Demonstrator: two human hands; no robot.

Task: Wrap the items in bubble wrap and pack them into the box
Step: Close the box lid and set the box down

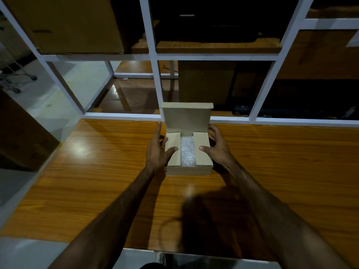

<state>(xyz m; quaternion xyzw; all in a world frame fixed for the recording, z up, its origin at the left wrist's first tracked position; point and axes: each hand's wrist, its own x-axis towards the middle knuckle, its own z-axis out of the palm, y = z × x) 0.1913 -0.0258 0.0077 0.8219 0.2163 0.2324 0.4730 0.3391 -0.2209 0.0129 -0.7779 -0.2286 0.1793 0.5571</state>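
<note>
- Nearest me, both bare forearms reach out over the wooden table point(272, 156), and a dark shadow falls on the wood between them; the elbows are cut off at the bottom edge.
- The left hand point(157, 150) lies against the left side of the small cardboard box point(187, 170), thumb resting on the left flap point(173, 147), forefinger pointing straight away; its grip is apart, fingers loose and clamped on nothing.
- The right hand point(217, 147) cups the right side, thumb pressing on the right flap point(202, 147), fingers curved round the wall; how far they wrap behind it is hidden.
- The box sits on the table near the far edge, both side flaps folded inward, with a gap left between them.
- Through that gap shows white bubble wrap point(186, 152); whatever it covers cannot be made out.
- The lid point(186, 118) stands upright at the back.
- Beyond the table rises a white shelf frame point(155, 57), holding large brown cartons point(73, 26); its deeper bays are too dark to read.
</note>
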